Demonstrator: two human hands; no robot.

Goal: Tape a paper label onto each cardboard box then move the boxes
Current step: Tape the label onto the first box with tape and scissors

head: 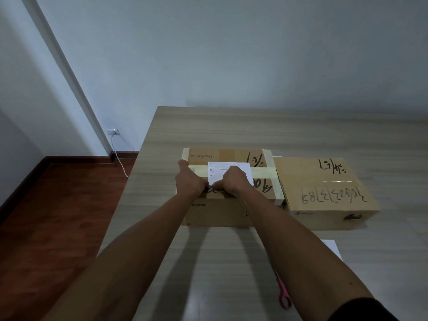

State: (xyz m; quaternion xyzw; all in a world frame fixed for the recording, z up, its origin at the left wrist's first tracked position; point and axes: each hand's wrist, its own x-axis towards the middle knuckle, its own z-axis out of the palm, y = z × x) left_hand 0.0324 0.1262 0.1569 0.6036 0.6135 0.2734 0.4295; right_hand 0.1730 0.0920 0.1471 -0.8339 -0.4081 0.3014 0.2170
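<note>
Your left hand [190, 181] and right hand [232, 181] met on the taped brown cardboard box [222, 205], pinching something small beside the white paper label [240, 170]; second brown cardboard box [324, 193] just right on the wooden tabletop [231, 262].

Two cardboard boxes [231, 181] [324, 193] block the middle of the surface [231, 128]; scissors [283, 290] and paper [332, 249] lie near right; bare wood behind and left.
</note>
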